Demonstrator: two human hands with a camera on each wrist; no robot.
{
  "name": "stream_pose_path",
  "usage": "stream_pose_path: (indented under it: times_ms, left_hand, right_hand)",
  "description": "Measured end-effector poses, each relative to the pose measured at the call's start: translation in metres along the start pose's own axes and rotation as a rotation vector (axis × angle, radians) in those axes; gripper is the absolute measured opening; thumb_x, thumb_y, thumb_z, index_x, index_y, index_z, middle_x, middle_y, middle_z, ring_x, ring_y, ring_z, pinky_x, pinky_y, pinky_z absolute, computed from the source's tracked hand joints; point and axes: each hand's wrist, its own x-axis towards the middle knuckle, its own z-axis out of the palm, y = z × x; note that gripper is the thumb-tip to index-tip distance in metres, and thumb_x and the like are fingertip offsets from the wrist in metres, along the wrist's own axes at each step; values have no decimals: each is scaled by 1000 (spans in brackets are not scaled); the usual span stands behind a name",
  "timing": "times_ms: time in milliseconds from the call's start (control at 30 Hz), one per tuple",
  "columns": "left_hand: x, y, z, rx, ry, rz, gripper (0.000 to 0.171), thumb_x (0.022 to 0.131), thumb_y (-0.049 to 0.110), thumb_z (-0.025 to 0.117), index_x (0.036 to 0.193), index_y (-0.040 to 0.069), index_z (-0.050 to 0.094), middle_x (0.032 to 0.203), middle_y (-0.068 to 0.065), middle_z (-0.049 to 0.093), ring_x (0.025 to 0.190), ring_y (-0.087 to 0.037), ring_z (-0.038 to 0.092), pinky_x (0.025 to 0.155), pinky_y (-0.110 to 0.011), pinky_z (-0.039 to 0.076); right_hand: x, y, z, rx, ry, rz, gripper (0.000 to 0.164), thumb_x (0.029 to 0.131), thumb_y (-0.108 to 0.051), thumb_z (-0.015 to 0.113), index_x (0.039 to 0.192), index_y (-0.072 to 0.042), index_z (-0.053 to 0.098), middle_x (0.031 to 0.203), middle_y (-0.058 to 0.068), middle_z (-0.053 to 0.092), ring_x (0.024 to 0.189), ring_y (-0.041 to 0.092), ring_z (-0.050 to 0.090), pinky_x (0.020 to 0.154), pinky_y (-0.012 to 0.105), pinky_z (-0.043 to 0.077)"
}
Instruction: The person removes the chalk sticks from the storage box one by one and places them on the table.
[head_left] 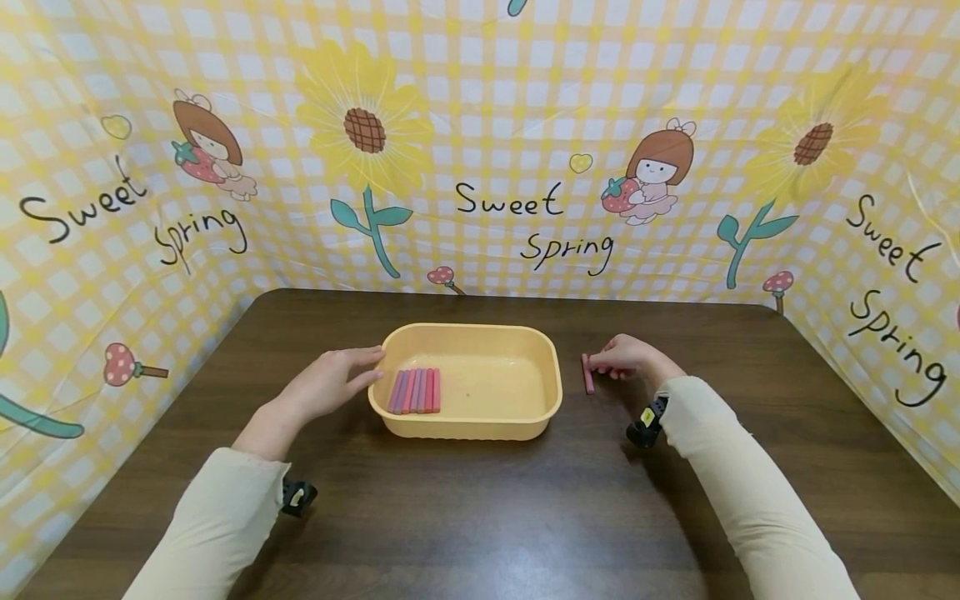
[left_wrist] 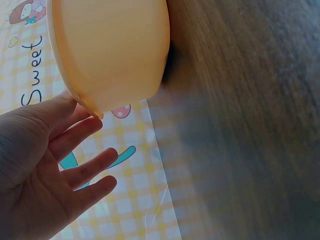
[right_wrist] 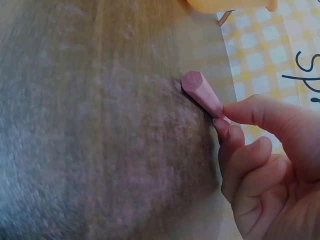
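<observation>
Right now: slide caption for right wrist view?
Right grip pinches a pink stick near one end, with brown tabletop and part of a yellow tray in frame.

both forearms (head_left: 217, 508) stretched forward; left hand (head_left: 330, 385), fingers (left_wrist: 92, 167) spread; right hand (head_left: 628, 357), thumb and forefinger pinching

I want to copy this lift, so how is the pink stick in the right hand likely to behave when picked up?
The pink stick is probably stiff: it looks straight, with no sag or bend, in the pinch of the right hand. It is likely light, being slim and small beside the hand. Its sides look flattened, so it may resist rolling.
</observation>
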Motion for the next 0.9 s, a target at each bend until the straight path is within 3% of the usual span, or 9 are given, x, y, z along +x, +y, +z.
stream_pose_path:
  times_ms: [467, 700, 900]
  left_hand:
    - [0, 0, 0, -4, 0, 0, 44, 94, 17, 55, 133, -3, 49, 137, -22, 49, 128, -39, 45, 106, -54, 36]
    - [-1, 1, 0, -9, 0, 3, 44, 94, 17, 55, 133, -3, 49, 137, -22, 49, 128, -40, 45, 106, -55, 37]
    - [-1, 0, 0, -7, 4, 5, 44, 94, 17, 55, 133, -3, 49, 137, -22, 49, 128, -39, 45, 106, -55, 36]
  right_hand:
    - [-3, 0, -3, 17, 11, -2, 28, 87, -27, 62, 64, -12, 57, 51, -9, 46, 45, 2, 40, 44, 15, 33]
    - [-9, -5, -10, 54, -12, -64, 22, 90, -23, 58, 77, -6, 63, 57, -9, 50, 48, 3, 43, 45, 15, 33]
    - [-18, -16, -15, 80, -37, -103, 30, 92, -24, 57, 99, 4, 62, 61, -9, 51, 49, 3, 44, 44, 15, 33]
